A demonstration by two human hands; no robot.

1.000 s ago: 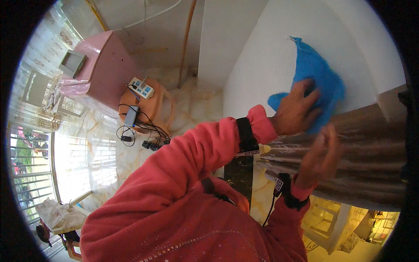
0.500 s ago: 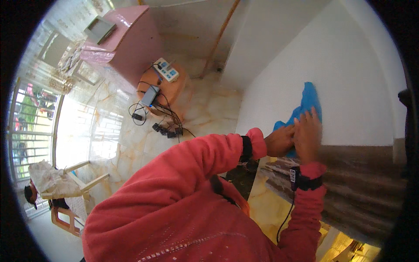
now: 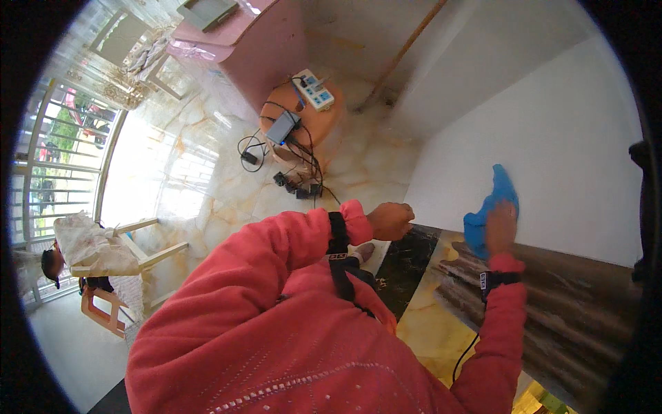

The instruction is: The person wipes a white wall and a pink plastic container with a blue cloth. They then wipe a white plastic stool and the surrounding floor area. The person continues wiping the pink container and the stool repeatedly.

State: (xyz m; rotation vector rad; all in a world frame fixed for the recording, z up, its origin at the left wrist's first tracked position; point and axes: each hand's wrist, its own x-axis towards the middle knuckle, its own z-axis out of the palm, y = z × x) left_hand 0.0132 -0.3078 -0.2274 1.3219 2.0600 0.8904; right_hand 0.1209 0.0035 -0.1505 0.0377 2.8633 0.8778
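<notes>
A crumpled blue cloth (image 3: 501, 188) lies on a broad white surface (image 3: 562, 138), beside the brown streaked band along its near edge. My right hand (image 3: 501, 226), blurred by motion, presses over the near part of the cloth and holds it. Its fingertips do not show sharply. Off to the left, apart from the cloth, my left hand (image 3: 390, 221) is closed, fingers curled in, close to the white surface's left edge. Nothing can be seen inside it. Both wrists wear black bands over red sleeves.
An orange stool (image 3: 329, 123) holds a white power strip (image 3: 314, 90) and a grey box (image 3: 283, 128), with cables and black adapters hanging to the marble floor (image 3: 241, 196). Behind is a pink cabinet (image 3: 258, 58). A cloth-draped chair (image 3: 96, 248) stands left, near the barred window.
My left hand has come off the cloth and moved left, now closed. My right hand stays on the cloth, which lies a little nearer in the view. The whole view has shifted.
</notes>
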